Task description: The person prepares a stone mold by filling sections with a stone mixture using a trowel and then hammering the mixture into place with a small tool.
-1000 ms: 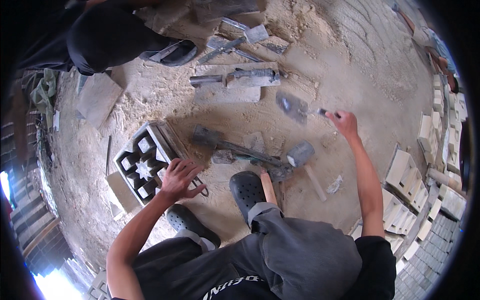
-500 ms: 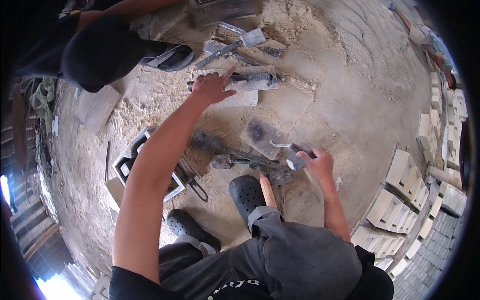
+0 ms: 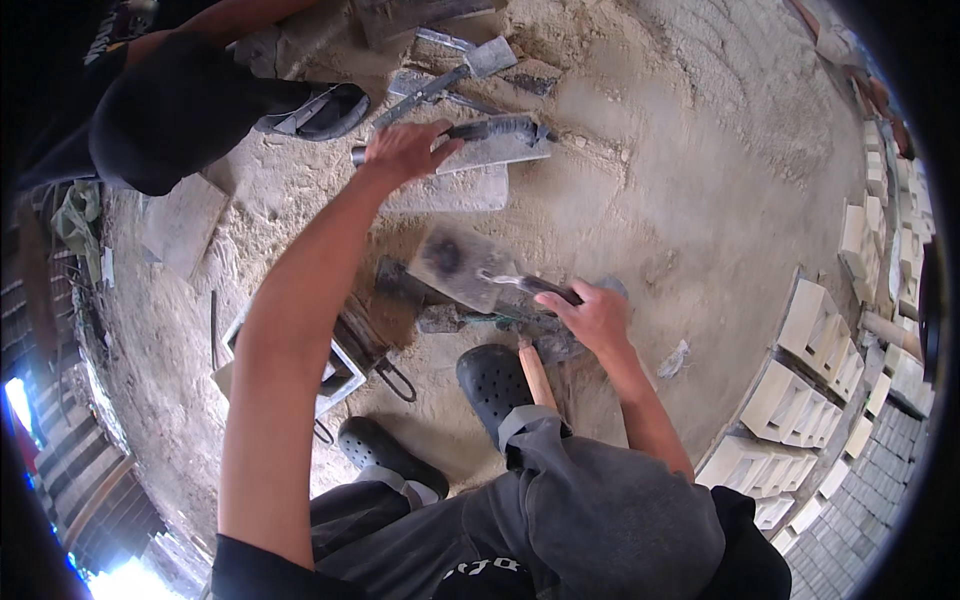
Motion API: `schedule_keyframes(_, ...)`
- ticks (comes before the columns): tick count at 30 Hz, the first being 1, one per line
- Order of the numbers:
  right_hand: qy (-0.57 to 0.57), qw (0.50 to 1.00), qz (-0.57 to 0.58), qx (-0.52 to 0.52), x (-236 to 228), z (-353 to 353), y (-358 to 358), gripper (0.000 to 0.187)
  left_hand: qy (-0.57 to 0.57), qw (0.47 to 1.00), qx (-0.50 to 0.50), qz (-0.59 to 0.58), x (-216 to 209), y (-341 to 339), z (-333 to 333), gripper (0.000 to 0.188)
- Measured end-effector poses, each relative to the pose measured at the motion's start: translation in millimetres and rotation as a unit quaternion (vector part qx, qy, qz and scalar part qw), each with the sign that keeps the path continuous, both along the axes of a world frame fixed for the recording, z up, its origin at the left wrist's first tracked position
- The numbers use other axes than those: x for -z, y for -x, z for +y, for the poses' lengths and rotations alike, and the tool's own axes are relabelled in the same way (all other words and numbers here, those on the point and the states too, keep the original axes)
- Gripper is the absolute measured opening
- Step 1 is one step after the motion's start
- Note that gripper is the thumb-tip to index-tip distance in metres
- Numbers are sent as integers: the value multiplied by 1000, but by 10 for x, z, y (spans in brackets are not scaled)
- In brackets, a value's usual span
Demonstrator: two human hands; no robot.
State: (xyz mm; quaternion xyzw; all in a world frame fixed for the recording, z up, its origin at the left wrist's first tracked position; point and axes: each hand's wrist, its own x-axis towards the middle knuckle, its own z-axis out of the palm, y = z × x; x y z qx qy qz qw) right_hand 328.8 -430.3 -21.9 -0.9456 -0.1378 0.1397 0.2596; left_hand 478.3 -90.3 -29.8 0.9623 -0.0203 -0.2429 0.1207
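Note:
My left hand (image 3: 402, 154) is closed round the dark bar-shaped handle of a long flat float (image 3: 510, 150). The float's pale plate tilts slightly above a second pale flat plate (image 3: 465, 190) on the sandy ground. In my right hand (image 3: 596, 318) is the dark handle of a trowel (image 3: 455, 265) with a squarish, mortar-smeared blade. That blade hangs over several dirty tools, among them a dark-headed one (image 3: 400, 282) partly hidden by it. A tool with a wooden handle (image 3: 536, 375) stands beside my right clog. My left forearm partly covers a metal box mould (image 3: 345, 375).
Another person's dark-clad leg and sandalled foot (image 3: 325, 110) are at the upper left. Metal bars and a small square plate (image 3: 490, 57) lie beyond the float. Pale hollow blocks (image 3: 800, 400) line the right side. Loose sand (image 3: 700, 90) spreads at the back.
My left hand has closed round the float's handle, and the float has tilted up off the plate beneath. My right hand has swung the trowel leftward.

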Motion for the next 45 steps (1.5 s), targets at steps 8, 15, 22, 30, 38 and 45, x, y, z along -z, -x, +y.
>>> schedule_keyframes(8, -95, 984, 13, -151, 225, 1274, 343, 53, -65, 996, 63, -27, -419, -433, 34, 57)
schedule_keyframes(15, -80, 988, -60, -121, 397, 1849, 249, 47, -92, 995, 26, -14, -460, -447, 40, 56)
schedule_keyframes(22, -25, 952, -243, -182, 434, 2171, 342, 42, -112, 993, 44, -16, -460, -650, 33, 54)
schedule_keyframes(30, -23, 999, -7, -36, 247, 1967, -85, 42, -124, 990, 61, -2, -588, -908, -50, 49)
schedule_keyframes(38, 16, 993, 105, 42, 120, 1358, -372, 48, -123, 991, 54, -14, -662, -866, 15, 48)
schedule_keyframes(45, 96, 988, 55, 104, 175, 715, -429, 48, -84, 996, 10, -3, -552, -911, 174, 51)
